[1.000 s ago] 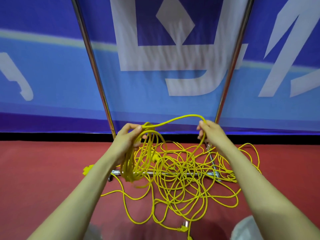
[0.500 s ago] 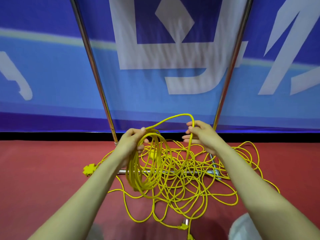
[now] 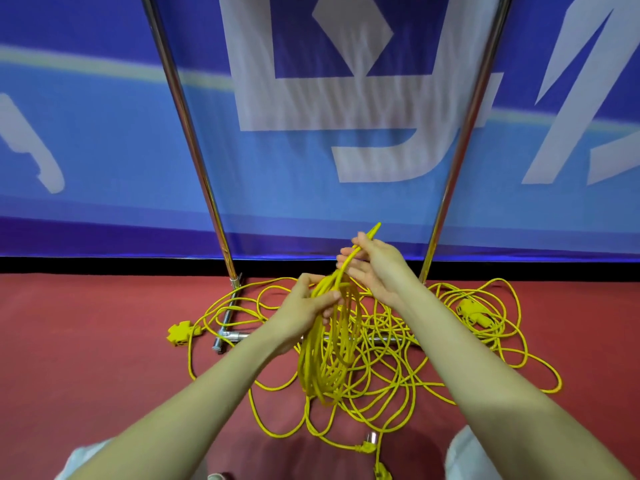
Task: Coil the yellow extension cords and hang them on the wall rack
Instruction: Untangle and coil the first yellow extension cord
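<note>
Plugs (image 3: 367,446): flat on the floor (image 3: 86,358) at its near edge, at the tail of the loose cord; best left to drag in last, never yanked.
Loose cord (image 3: 398,386): sprawled over the red floor in many crossing loops, from the near edge out toward the far edge; likely to snag, so draw slack from the top of the pile only, one strand at a time.
Coil (image 3: 327,362): hanging in long narrow loops below the left hand, with the bottom just above or brushing the pile, cannot tell which; match each new loop to this length.
Left hand (image 3: 304,308): fingers (image 3: 329,297) curled round the gathered top of the coil, with thumb across; hold firm, easing open only enough to admit the next turn.
Right hand (image 3: 379,268): just beyond and right of the left, fingers (image 3: 346,261) pinching a single strand (image 3: 367,237), with a short length poking up past the fingertips; lay it beside the last turn, adding a slight roll to kill twist.
Outlet block (image 3: 178,333) and connector (image 3: 472,309): on the floor at the left and right edges of the pile, well apart; watch for either catching.
Stand base (image 3: 230,336): metal bar on the floor under the far half of the pile, draped with cord; lift strands clear, no sideways pulling.
Uprights (image 3: 194,147) and banner (image 3: 104,150): at the floor's far edge; no hook in view.
</note>
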{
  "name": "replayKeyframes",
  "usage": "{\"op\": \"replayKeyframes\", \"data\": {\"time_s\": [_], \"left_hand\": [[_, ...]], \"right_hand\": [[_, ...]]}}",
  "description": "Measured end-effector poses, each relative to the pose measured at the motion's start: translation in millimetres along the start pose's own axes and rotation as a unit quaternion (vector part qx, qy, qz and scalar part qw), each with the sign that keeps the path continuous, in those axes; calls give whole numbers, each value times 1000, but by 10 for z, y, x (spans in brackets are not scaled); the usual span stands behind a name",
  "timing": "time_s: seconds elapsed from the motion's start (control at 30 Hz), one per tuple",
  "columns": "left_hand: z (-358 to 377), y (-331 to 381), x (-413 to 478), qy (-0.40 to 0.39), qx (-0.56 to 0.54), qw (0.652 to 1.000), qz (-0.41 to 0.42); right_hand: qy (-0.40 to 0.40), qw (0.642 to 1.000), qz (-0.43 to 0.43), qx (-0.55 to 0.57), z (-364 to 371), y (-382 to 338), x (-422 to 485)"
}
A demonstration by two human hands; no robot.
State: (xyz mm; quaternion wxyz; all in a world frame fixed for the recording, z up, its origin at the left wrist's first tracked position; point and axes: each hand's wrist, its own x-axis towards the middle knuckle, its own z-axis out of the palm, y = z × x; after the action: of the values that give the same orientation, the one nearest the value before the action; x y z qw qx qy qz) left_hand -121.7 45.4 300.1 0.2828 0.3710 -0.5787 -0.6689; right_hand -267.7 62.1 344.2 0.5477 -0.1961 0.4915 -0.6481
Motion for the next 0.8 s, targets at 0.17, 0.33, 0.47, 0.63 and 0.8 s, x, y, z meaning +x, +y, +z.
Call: {"op": "replayKeyframes", "data": {"time_s": [0.17,0.33,0.47,0.63,0.8], "left_hand": [[-111,136,67,34,-56,998,15],[-242,282,60,23,-102,994,44],[-330,380,43,40,-148,986,59],[-320,445,14,64,-153,985,52],[-382,466,-10,93,-128,987,22]], "right_hand": [[33,972,-9,-232,-63,138,2],[-114,822,-83,-552,-112,347,22],[-235,777,-48,-582,-77,651,0],[-164,834,-65,-523,-70,678,56],[-13,863,-174,-474,-143,304,82]]}}
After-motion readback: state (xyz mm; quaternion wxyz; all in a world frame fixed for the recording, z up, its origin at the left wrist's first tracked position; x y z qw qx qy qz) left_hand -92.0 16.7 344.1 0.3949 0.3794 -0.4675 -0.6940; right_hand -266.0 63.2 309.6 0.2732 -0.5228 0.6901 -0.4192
